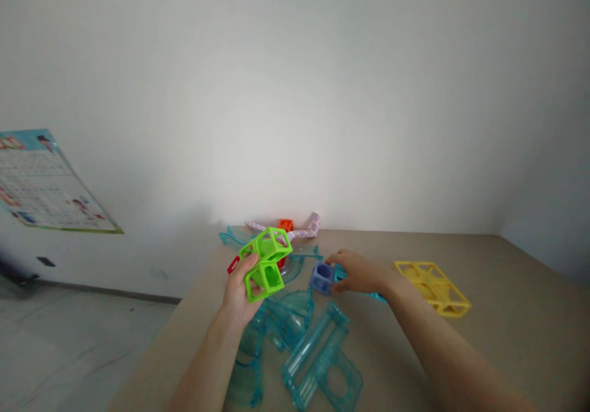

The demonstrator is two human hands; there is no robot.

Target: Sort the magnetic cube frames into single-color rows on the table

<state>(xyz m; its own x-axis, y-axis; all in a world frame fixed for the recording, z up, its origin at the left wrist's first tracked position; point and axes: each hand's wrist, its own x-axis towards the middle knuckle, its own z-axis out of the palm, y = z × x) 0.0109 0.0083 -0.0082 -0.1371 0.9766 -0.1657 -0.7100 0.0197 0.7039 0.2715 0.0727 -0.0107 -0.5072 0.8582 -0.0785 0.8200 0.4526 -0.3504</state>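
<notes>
My left hand (239, 289) is closed around a bright green open-frame block piece (267, 281), made of joined cubes with round holes, and holds it up over the left part of the table. Close to that hand shows a small red piece (233, 265). Further right, my right hand (353, 272) reaches down with thumb and finger at the edges of a purple cube block (322, 277). A bright blue piece (340, 273) lies partly hidden under this hand.
Clear teal track pieces (316, 355) lie in front, several overlapping. Behind are a pale lilac zigzag piece (306, 227) and an orange-red block (286, 224) by the wall. A yellow frame (436, 288) rests on the table (516, 338) at right. A poster (50, 181) hangs left.
</notes>
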